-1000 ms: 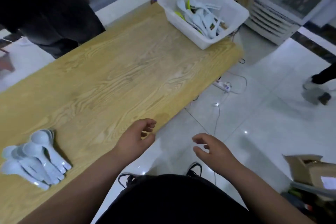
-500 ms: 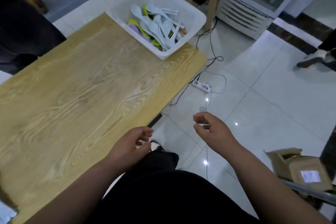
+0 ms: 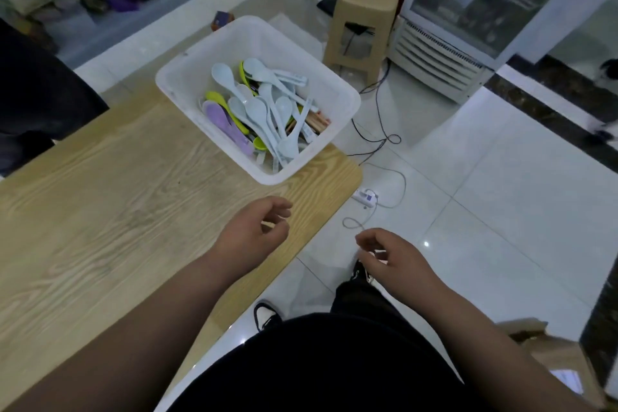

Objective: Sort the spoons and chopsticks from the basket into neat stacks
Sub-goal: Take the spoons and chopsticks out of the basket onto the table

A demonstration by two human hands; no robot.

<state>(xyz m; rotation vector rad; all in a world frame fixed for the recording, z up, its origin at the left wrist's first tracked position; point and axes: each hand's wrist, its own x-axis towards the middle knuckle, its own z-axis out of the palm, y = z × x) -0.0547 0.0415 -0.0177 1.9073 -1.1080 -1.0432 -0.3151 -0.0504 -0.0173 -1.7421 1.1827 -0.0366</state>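
Note:
A white plastic basket [image 3: 180,77] stands on the far right corner of the wooden table [image 3: 100,204]. It holds several pale blue spoons [image 3: 257,110], a purple spoon [image 3: 220,120], green spoons [image 3: 217,99] and wooden chopsticks [image 3: 316,119] at its right side. My left hand [image 3: 254,231] hovers over the table's right edge, a little short of the basket, fingers loosely curled and holding nothing. My right hand [image 3: 391,257] hangs over the floor to the right of the table, fingers apart, also holding nothing.
A beige plastic stool [image 3: 364,17] and a glass-door fridge [image 3: 485,0] stand beyond the basket. Cables and a power strip [image 3: 366,197] lie on the white tiled floor. A cardboard box [image 3: 548,358] sits at the lower right. A dark-clothed person [image 3: 36,90] is at the table's left.
The view has swung right and closer to the basket; the stack of pale spoons on the table's near left has left the frame. Both hands have moved forward toward the basket, still holding nothing.

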